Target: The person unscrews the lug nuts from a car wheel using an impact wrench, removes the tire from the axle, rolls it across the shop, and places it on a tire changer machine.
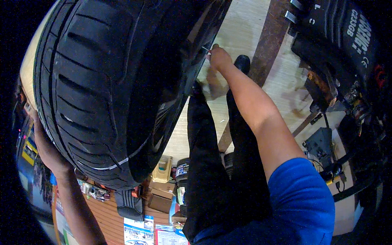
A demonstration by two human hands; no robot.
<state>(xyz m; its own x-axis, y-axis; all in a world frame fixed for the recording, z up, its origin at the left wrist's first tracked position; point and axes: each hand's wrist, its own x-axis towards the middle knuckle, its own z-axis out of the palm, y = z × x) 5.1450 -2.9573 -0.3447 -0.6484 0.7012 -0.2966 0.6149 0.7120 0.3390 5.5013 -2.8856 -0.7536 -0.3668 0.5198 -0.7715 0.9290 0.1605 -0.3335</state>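
A large black tyre (102, 81) with deep tread fills the upper left of the head view, held up close to the camera. My left hand (47, 149) grips its outer side at the left, fingers wrapped against the tread. My right hand (218, 55) reaches out along the tyre's inner sidewall and pinches a small thin metal piece (206, 50) against the rim area. My right arm has a blue sleeve (302, 200). My black trousers and black shoes (241, 63) show below.
A light wooden floor (241, 28) with a dark brown strip lies underneath. Another black tyre (347, 36) and a machine with cables stand at the right. Cardboard boxes (161, 196), containers and papers sit on an orange surface at the bottom left.
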